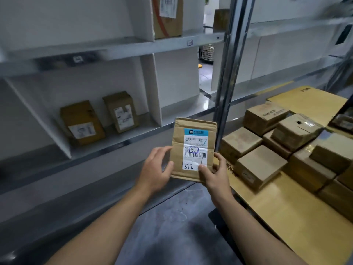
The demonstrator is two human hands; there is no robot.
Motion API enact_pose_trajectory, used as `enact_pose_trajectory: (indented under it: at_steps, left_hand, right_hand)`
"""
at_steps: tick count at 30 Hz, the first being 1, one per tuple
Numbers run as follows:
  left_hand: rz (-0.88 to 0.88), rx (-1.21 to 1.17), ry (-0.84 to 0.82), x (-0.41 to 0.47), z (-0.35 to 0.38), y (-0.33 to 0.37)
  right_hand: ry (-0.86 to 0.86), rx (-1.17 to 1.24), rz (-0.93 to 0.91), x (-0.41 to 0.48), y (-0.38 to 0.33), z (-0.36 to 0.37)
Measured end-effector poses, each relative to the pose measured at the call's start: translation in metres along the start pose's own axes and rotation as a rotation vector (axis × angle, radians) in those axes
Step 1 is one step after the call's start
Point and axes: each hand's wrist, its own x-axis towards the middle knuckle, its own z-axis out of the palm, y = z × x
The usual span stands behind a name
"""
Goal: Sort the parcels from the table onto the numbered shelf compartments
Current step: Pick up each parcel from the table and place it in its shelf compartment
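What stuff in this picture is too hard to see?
Head view only:
- shelf tags: motion-blurred, numbers unreadable.
- label on the held parcel: fine print too small.
- top-shelf box: cut off by the top edge.
- dark item at the table's far right: cut by the frame edge.

Open room in the white shelf compartment [177, 79] between white divider panel [151, 87] and grey steel post [226, 83]

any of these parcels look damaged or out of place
The topmost box on the table has a small dark hole in its wrinkled, taped top face. The flat parcel held by the left hand and right hand is creased but looks intact.
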Motion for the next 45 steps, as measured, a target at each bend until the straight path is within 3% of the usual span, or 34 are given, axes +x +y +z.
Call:
enact_pose_trajectory:
  at_steps: [4, 11, 16, 27, 45]
  left_hand:
    - [-0.161, 0.244, 0.027, -0.045, -0.067, -0.037]
    - [-0.49, 0.612, -0.165, -0.136, -0.18, -0.099]
    - [-0.706, 0.642, -0.089, -0.2, -0.246, -0.125]
    - [-0.977, 0.783, 0.042, -0.312, -0.344, -0.164]
    - [-1.218, 0.747, 0.293, -0.361, -0.473, -0.286]
  right_hand:
    - [-0.069, -0.021, -0.037, -0.035, -0.001, 0.044]
    - [-0.246, -0.017, -0.072, -0.083, 0.002, 0.137]
    - [-0.462, -0.027, -0.097, -0.122, 0.004, 0.209]
    - [-0.781, -0.058, -0.124, -0.192, 0.014, 0.37]
    - [-1.131, -0.012, -0.206, -0.238, 0.02, 0.627]
